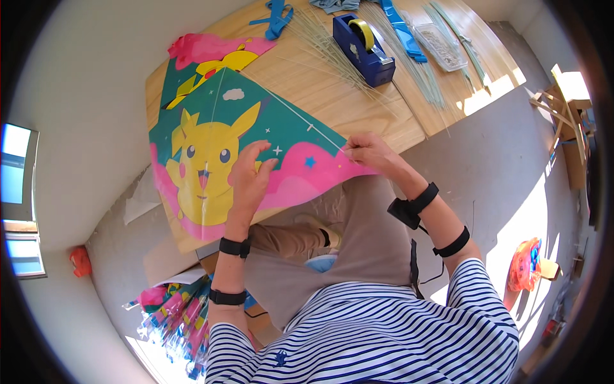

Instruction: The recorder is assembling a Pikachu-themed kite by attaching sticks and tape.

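A diamond-shaped kite (pixel 294 128) in green and pink, printed with a yellow cartoon figure, lies over the table's near left edge. My right hand (pixel 372 153) pinches its right corner, where a thin white rod (pixel 313 128) runs along the upper right edge. Over the kite's middle, beside the printed figure, my left hand (pixel 251 178) is open with fingers apart and slightly curled. Whether its fingertips touch the sheet, I cannot tell. Partly under the kite's far side lies another printed sheet (pixel 192 48) in pink, green and yellow.
A blue tape dispenser (pixel 362 54) with yellow tape stands on the wooden table (pixel 377 118). Around it lie thin pale rods (pixel 323 48), blue strips (pixel 404 32) and a clear tray (pixel 441 48) of small parts. Bundled colourful kites (pixel 176 310) rest on the floor at lower left.
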{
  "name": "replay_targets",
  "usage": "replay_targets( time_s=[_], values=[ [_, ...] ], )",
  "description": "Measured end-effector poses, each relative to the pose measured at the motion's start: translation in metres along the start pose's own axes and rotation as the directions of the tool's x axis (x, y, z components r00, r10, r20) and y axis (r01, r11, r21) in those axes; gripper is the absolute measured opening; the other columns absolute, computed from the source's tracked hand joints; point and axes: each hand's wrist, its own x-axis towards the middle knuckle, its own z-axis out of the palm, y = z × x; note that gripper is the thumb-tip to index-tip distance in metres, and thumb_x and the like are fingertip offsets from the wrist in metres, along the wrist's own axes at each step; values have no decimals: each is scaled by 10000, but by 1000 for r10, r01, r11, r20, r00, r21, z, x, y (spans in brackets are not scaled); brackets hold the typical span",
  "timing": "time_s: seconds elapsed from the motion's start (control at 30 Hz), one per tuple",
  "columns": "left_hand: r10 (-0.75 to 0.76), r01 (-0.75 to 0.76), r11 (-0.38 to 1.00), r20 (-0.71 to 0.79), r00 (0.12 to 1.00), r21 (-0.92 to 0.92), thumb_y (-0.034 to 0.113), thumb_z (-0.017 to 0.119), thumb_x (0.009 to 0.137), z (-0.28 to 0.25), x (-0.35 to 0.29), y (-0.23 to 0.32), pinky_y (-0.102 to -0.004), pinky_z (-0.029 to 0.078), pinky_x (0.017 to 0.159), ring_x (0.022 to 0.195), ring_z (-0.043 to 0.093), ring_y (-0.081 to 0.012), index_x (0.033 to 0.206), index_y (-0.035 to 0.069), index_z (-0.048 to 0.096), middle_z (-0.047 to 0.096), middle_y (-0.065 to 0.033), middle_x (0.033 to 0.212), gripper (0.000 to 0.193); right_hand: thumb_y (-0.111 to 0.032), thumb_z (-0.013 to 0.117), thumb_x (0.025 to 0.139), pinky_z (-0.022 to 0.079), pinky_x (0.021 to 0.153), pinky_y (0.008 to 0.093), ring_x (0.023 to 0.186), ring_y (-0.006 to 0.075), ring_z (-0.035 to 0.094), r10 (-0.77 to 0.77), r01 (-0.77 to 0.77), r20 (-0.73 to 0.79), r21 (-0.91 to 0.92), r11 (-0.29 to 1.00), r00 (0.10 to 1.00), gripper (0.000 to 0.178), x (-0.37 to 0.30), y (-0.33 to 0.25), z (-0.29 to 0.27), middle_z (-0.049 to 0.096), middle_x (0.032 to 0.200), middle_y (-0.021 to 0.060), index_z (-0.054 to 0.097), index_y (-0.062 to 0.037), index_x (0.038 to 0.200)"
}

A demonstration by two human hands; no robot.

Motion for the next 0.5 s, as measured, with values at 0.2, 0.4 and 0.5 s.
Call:
replay_targets(
  time_s=[0.2,0.4,0.5],
  values=[
    [28,-25,997,-35,999,69,34,720,786,43,37,-5,-392,504,807,948,638,-317,978,8,654,657,-145,974,204,-33,640,880,465,628,285,677,112,572,80,-79,15,-15,997,997,56,19,-2,17,650,756,39,655,16,859],
    [101,-95,975,-18,995,201,15,705,759,76,61,-22,-417,499,743,834,620,-314,914,10,648,616,-140,870,166,-36,647,790,514,628,383,682,268,678,-141,91,-197,-241,966,970,67,29,21,24,690,724,172,677,22,799],
    [160,-155,962,-3,987,226,9,706,772,87,68,-21,-376,510,709,780,632,-280,929,-1,651,607,-133,853,166,-15,622,777,519,643,416,716,358,682,-197,138,-240,-242,960,950,74,29,27,26,693,746,209,687,20,779]
  ],
)
